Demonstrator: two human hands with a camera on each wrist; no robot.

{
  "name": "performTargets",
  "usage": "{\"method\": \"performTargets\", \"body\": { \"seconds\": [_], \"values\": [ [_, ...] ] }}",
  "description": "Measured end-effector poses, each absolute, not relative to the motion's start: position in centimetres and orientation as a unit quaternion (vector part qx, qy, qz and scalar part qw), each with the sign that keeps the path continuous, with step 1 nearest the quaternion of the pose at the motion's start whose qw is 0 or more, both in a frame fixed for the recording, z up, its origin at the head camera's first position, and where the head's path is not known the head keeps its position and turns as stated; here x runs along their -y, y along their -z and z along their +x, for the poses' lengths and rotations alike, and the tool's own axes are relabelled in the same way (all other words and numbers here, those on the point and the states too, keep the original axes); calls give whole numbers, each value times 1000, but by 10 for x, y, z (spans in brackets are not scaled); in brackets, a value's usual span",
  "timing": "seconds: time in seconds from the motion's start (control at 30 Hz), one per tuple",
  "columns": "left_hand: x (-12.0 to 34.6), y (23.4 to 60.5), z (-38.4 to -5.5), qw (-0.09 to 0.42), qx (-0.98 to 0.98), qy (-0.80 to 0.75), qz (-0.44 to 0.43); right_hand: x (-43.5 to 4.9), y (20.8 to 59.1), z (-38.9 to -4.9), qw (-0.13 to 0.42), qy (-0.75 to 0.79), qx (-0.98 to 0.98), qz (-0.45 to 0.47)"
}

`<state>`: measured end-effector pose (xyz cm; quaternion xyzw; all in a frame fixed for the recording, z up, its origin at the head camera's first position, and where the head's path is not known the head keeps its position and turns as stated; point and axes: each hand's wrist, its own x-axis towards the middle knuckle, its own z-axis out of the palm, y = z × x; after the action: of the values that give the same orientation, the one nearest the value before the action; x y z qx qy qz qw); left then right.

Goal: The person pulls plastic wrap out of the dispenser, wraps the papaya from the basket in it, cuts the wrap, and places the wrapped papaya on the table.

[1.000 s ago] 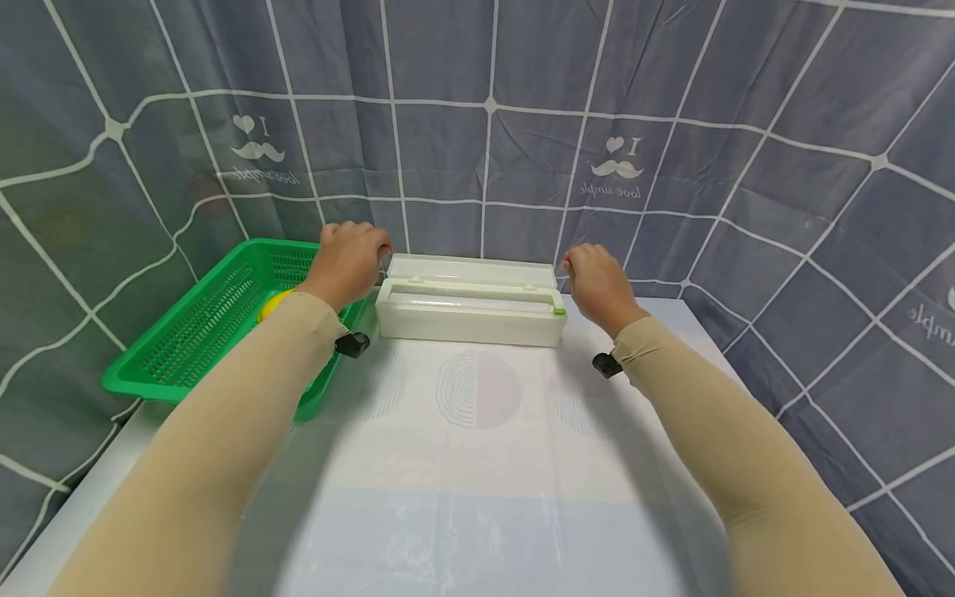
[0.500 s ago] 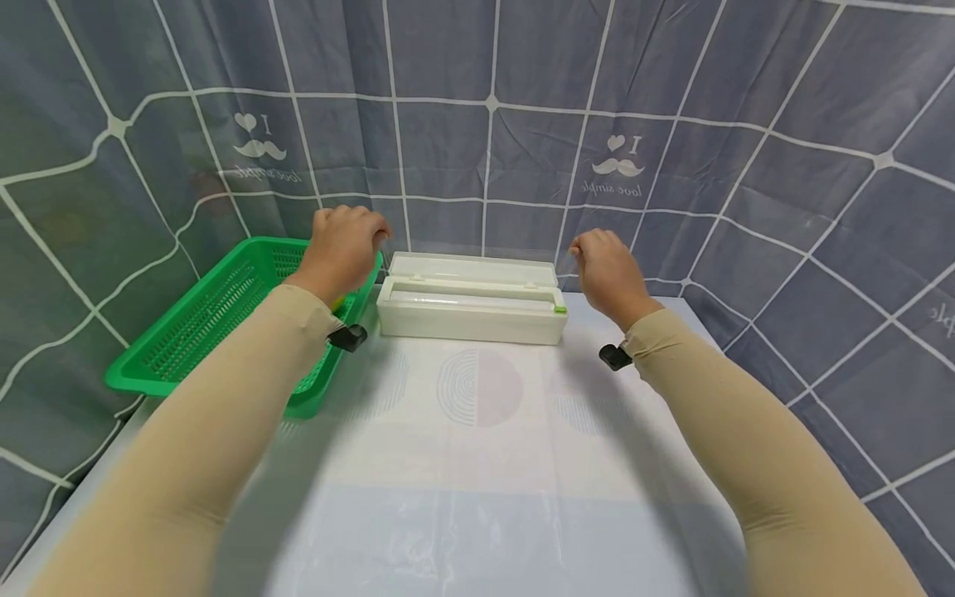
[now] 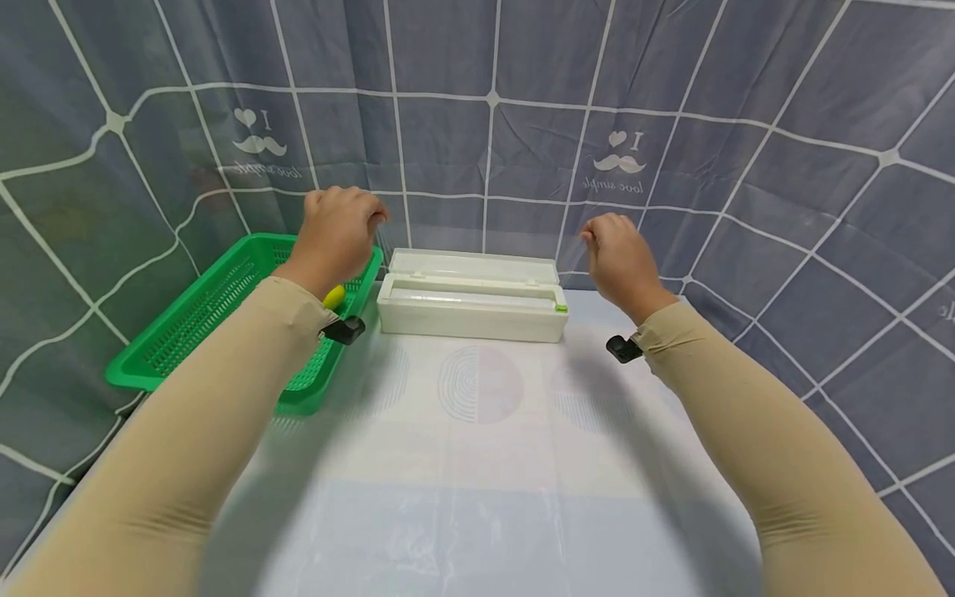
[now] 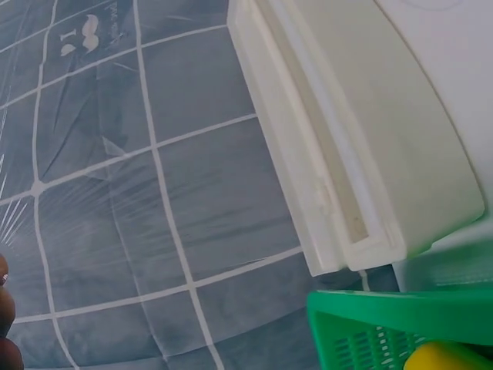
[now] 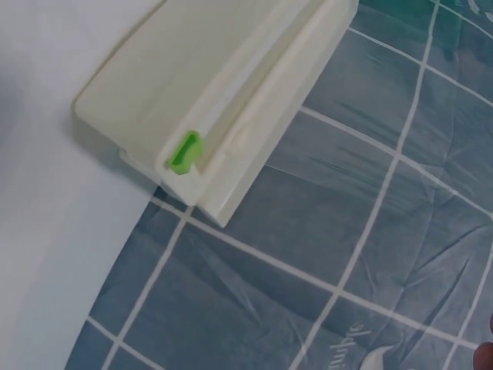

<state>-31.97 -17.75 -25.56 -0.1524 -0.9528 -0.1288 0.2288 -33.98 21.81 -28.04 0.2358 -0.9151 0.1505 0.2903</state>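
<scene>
A long white cling film dispenser box [image 3: 472, 322] stands at the back of the table, its lid [image 3: 474, 267] tipped back and a green slide cutter [image 5: 186, 153] at its right end. A sheet of clear cling film [image 4: 14, 220] hangs between my hands, creased into streaks near the left fingertips in the left wrist view. My left hand [image 3: 334, 236] pinches its left side above the basket's back right corner. My right hand [image 3: 621, 264], raised to the right of the box, pinches the other side. Both sets of fingertips face away from the head camera, mostly hidden.
A green plastic basket [image 3: 127, 375] is left of the box, partly behind my left forearm, with a yellow item [image 3: 335, 297] inside. The table [image 3: 477, 464] has a pale patterned cover. A grey checked curtain [image 3: 440, 141] hangs behind and at both sides.
Both hands have risen, the right one also shifting right and the left slightly left, so they are farther apart. The dispenser box has stayed in place.
</scene>
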Motion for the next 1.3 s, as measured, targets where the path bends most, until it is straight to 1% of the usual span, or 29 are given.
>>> {"method": "performTargets", "body": {
  "seconds": [0.27, 0.47, 0.83, 1.3],
  "values": [
    [178, 246, -309, 258, 942, 131, -169, -218, 270, -332, 301, -177, 908, 232],
    [180, 239, -301, 267, 937, 142, -177, -219, 263, -326, 311, -191, 900, 238],
    [180, 226, -292, 302, 922, 152, -189, -220, 251, -317, 343, -208, 883, 243],
    [181, 213, -279, 317, 914, 159, -195, -219, 238, -305, 363, -229, 870, 240]
  ]
}}
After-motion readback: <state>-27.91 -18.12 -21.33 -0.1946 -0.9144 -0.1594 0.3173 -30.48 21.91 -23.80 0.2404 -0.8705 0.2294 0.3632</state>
